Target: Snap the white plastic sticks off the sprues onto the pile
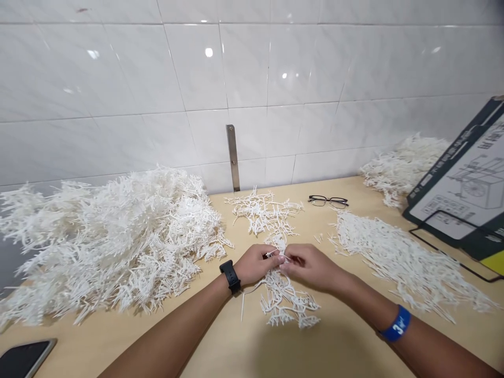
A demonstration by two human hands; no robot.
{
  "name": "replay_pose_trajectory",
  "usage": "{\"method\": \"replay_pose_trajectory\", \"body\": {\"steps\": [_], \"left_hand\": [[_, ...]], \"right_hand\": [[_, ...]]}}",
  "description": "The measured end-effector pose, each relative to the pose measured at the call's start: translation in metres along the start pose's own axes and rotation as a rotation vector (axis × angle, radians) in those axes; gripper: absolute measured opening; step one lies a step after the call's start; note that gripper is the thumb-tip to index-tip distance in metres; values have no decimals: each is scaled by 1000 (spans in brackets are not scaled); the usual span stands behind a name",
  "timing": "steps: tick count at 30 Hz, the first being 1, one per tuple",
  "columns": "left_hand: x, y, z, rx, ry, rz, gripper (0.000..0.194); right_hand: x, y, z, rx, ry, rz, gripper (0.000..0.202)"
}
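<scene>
Both hands meet over the middle of the table, pinching a thin white branched plastic piece (271, 254) between them. My left hand (255, 264), with a black watch on its wrist, has thumb and fingers closed on it. From the other side my right hand (311, 265) grips it between thumb and fingertips; a blue band circles that forearm. Just below the hands lies a small cluster of white branched pieces (289, 302). Another loose cluster (263, 210) spreads beyond them toward the wall. The exact contact at the fingertips is partly hidden.
A big heap of white branched pieces (129, 241) fills the left side. Straight white sticks (394, 257) lie piled at right, with another heap (405, 165) behind. Also there are eyeglasses (328, 201), a phone (25, 359), a printed box (464, 184) and a wall bracket (233, 157).
</scene>
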State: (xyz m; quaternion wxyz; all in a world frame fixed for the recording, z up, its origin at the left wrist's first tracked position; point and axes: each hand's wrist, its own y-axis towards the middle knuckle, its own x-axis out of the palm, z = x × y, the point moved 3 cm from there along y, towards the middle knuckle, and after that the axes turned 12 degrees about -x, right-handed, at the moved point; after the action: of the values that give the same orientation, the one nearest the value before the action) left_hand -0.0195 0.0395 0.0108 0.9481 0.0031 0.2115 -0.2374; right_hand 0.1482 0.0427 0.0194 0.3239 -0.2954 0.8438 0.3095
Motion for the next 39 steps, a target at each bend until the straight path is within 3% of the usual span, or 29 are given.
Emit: {"method": "replay_pose_trajectory", "body": {"steps": [4,10,16,20,23,26,30,33,36,39], "left_hand": [[1,1,-1,16,33,-18,44],[0,1,-3,56,83,-34,46],[0,0,0,26,52,-137,45],[-2,-1,2,10,78,-157,40],[-3,-3,3,-21,67,-134,38],[-4,-4,4,-53,24,-99,38],[-4,-3,3,-43,-10,-50,37],[-4,-2,4,-26,-15,-35,35],[-4,-2,4,-17,-43,-28,35],[-4,-2,3,-33,-77,-15,33]], "right_hand": [[7,1,1,-93,46,-67,32],[2,2,4,-161,203,-77,37],[1,3,-1,-122,287,-137,44],[-2,3,4,-103,227,-80,41],[-16,0,19,-20,116,80,35],[-38,-6,40,168,-83,253,34],[-60,-14,59,444,-353,226,36],[-66,-17,58,568,-516,204,37],[-59,-15,48,554,-511,258,38],[-43,-10,41,422,-297,283,29]]}}
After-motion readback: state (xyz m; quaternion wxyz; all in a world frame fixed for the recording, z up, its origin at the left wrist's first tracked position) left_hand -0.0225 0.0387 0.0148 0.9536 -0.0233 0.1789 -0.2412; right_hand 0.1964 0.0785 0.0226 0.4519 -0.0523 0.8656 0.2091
